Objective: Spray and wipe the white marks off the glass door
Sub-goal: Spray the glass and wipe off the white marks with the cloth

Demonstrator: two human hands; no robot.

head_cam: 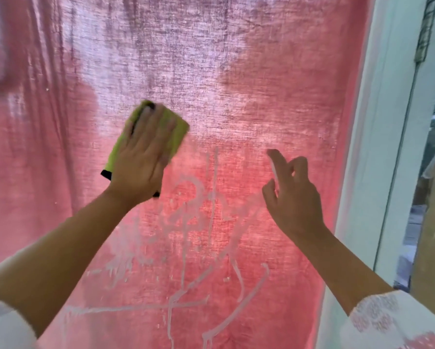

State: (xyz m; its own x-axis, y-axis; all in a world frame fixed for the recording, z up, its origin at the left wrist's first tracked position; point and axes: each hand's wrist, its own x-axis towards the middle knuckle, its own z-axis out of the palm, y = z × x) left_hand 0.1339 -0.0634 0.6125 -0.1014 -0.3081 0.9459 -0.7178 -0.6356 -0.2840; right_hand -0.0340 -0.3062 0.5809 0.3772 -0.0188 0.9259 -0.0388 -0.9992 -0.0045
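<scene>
The left hand (141,157) lies flat with its fingers spread and straight, pressing a green cloth (180,131) against the glass door (239,278). The cloth is folded to a pad with a black edge showing at its lower corner, and it sits left of centre, just above the white marks (211,222). The right hand (297,197) is raised beside it, near the glass at about the same height, with its forefinger up and the other fingers loosely bent; it holds nothing that can be made out (a pale streak along the forefinger is too blurred to name). Whether its fingertips touch the glass cannot be told. The marks fill the lower middle of the pane between and below the two forearms: looping scrawls, long strokes and thin runs dripping down, with a smeared patch toward the left. The glass above the cloth shows no such lines. A pink curtain (47,152) hangs behind the pane, lit from the far side, its weave and folds showing through. A pale door frame (377,147) runs down the right side, with greenery blurred beyond it. White sleeves (392,321) with a pink pattern end at the forearms.
</scene>
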